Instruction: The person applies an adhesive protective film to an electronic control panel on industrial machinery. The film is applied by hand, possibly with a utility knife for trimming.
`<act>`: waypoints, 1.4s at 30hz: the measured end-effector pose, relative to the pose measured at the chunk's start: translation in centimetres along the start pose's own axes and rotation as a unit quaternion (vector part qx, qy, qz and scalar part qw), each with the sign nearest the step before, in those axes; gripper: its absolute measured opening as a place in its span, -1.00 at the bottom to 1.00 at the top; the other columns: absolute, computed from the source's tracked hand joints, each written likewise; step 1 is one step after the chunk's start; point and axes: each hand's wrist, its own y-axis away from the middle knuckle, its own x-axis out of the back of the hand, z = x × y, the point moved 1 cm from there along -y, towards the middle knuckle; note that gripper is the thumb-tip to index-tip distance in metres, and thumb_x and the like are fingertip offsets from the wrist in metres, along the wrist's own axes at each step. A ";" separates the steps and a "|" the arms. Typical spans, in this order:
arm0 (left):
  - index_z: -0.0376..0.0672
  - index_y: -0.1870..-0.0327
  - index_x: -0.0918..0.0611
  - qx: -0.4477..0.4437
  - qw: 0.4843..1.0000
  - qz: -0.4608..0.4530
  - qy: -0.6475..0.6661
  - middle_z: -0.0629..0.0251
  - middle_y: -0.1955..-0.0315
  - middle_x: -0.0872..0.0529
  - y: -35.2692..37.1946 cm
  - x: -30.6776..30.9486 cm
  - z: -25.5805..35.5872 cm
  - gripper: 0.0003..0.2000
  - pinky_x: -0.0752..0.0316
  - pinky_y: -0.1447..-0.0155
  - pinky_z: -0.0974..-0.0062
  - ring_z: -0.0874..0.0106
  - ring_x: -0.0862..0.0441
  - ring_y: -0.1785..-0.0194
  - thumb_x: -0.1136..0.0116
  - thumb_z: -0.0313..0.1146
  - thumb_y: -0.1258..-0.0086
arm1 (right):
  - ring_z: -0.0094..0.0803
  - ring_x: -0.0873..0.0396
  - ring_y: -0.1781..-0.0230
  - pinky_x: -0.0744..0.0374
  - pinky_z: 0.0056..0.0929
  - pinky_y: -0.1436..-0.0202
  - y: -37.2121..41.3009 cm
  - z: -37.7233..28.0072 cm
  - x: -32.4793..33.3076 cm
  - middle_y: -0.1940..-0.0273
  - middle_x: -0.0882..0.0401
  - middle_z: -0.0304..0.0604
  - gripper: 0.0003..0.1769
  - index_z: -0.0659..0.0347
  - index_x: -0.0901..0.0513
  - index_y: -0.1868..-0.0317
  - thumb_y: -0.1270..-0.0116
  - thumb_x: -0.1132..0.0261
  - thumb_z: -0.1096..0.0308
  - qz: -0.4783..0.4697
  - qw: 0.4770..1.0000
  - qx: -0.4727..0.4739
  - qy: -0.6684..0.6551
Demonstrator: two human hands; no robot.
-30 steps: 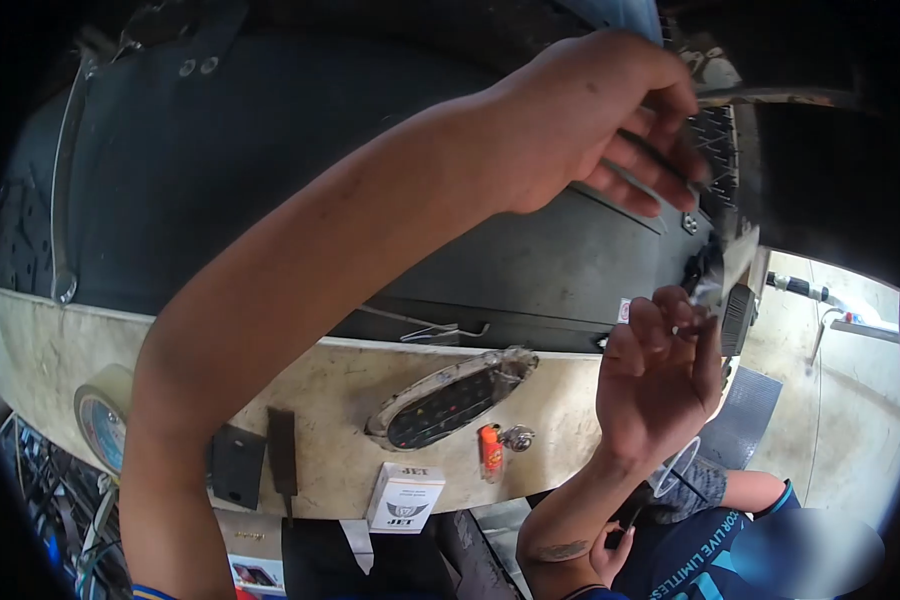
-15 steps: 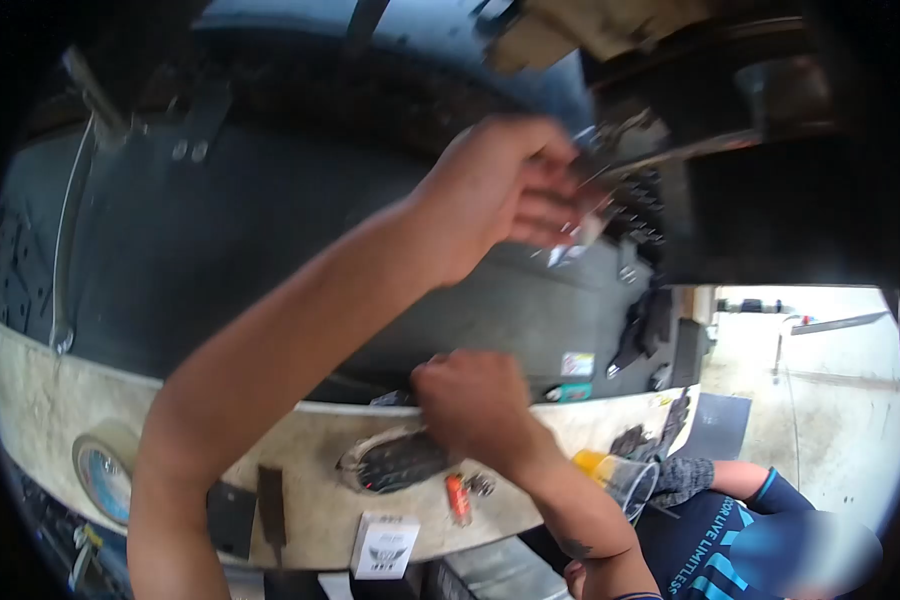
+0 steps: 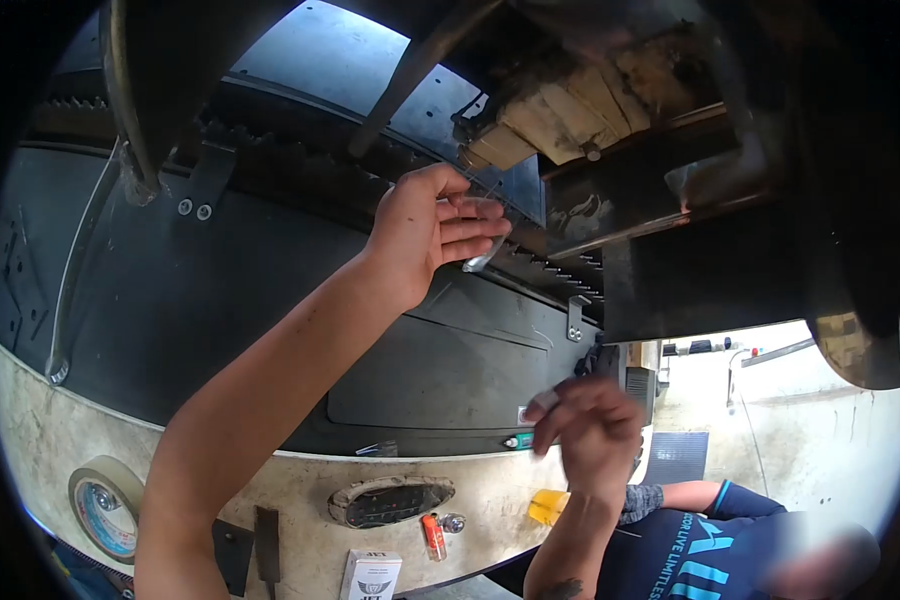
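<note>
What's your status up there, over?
Left hand raised, pinching a small metal piece by the toothed rail. Right hand lower, blurred, grip unclear. Another person's arm below, apart from both.

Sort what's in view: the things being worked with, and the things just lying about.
In hand:
- left hand holding a small silvery piece up by the toothed strip
- right hand pinching a small pale piece, blurred

Lying about on the ledge:
- tape roll
- orange lighter
- white carton
- yellow cup
</note>
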 end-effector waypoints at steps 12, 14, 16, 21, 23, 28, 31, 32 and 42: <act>-0.09 0.44 -0.40 -0.015 0.999 0.016 0.036 0.09 0.25 -0.69 0.4 -0.6 1.2 -0.85 -0.53 0.00 0.34 0.22 -0.70 0.10 -0.01 -0.26 -0.25 | -0.54 -0.64 0.49 -0.62 -0.62 0.40 -6.3 -5.3 -2.4 0.42 -0.66 -0.11 -0.86 0.38 -0.57 0.23 -0.39 -0.22 0.43 0.328 0.816 0.356 0.316; -0.09 0.45 -0.41 -0.013 0.999 0.020 0.037 0.11 0.25 -0.69 0.6 -0.7 1.2 -0.85 -0.53 -0.01 0.34 0.23 -0.70 0.09 -0.01 -0.26 -0.25 | -0.53 -0.65 0.49 -0.63 -0.61 0.40 -6.5 -5.4 -2.4 0.41 -0.66 -0.10 -0.85 0.38 -0.57 0.23 -0.39 -0.22 0.42 0.323 0.816 0.350 0.327; -0.16 0.26 -0.51 -0.013 1.000 0.006 0.016 0.19 0.21 -0.68 0.7 -0.8 1.3 -0.78 -0.41 -0.15 0.30 0.23 -0.65 -0.02 0.07 -0.21 -0.28 | -0.52 -0.65 0.48 -0.65 -0.60 0.40 -6.7 -5.2 -2.3 0.40 -0.67 -0.09 -0.85 0.38 -0.57 0.23 -0.39 -0.22 0.42 0.322 0.816 0.343 0.337; -0.17 0.23 -0.52 -0.018 1.000 0.007 0.014 0.19 0.21 -0.68 0.9 -1.2 1.3 -0.76 -0.42 -0.14 0.30 0.23 -0.65 -0.01 0.07 -0.21 -0.27 | -0.49 -0.66 0.50 -0.65 -0.59 0.40 -6.9 -5.2 -2.1 0.40 -0.68 -0.08 -0.84 0.37 -0.56 0.22 -0.39 -0.22 0.40 0.322 0.800 0.365 0.350; -0.17 0.22 -0.52 -0.015 1.000 0.013 0.012 0.19 0.22 -0.68 1.0 -1.2 1.3 -0.76 -0.42 -0.13 0.30 0.24 -0.65 0.00 0.07 -0.21 -0.27 | -0.50 -0.66 0.50 -0.65 -0.59 0.40 -6.9 -5.3 -2.1 0.41 -0.68 -0.08 -0.84 0.36 -0.56 0.23 -0.39 -0.22 0.39 0.319 0.804 0.366 0.343; -0.15 0.37 -0.46 -0.017 0.999 0.005 0.032 0.16 0.26 -0.67 0.8 -1.0 1.3 -0.86 -0.55 0.04 0.38 0.28 -0.71 0.14 -0.02 -0.27 -0.27 | -0.49 -0.66 0.50 -0.65 -0.59 0.41 -7.2 -5.7 -1.9 0.44 -0.67 -0.09 -0.83 0.35 -0.56 0.24 -0.39 -0.23 0.38 0.319 0.799 0.375 0.346; -0.17 0.24 -0.53 -0.015 1.000 0.007 0.015 0.21 0.22 -0.68 1.1 -1.3 1.3 -0.76 -0.42 -0.11 0.32 0.25 -0.65 0.00 0.06 -0.21 -0.26 | -0.49 -0.67 0.49 -0.64 -0.60 0.42 -7.0 -5.9 -1.9 0.43 -0.68 -0.08 -0.86 0.34 -0.56 0.23 -0.38 -0.24 0.41 0.314 0.798 0.373 0.354; -0.17 0.24 -0.53 -0.015 1.000 0.007 0.015 0.21 0.22 -0.68 1.1 -1.3 1.3 -0.76 -0.42 -0.11 0.32 0.25 -0.65 0.00 0.06 -0.21 -0.26 | -0.49 -0.68 0.47 -0.64 -0.61 0.42 -6.8 -6.0 -2.0 0.42 -0.69 -0.09 -0.87 0.34 -0.57 0.22 -0.36 -0.26 0.42 0.290 0.789 0.384 0.382; -0.17 0.26 -0.52 -0.003 1.000 0.009 0.016 0.21 0.24 -0.68 1.0 -1.3 0.9 -0.78 -0.41 -0.09 0.33 0.26 -0.66 0.03 0.05 -0.22 -0.25 | -0.46 -0.70 0.43 -0.57 -0.63 0.40 -7.4 -7.3 -1.9 0.39 -0.71 -0.16 -0.80 0.25 -0.61 0.17 -0.26 -0.38 0.35 0.120 0.808 0.366 0.446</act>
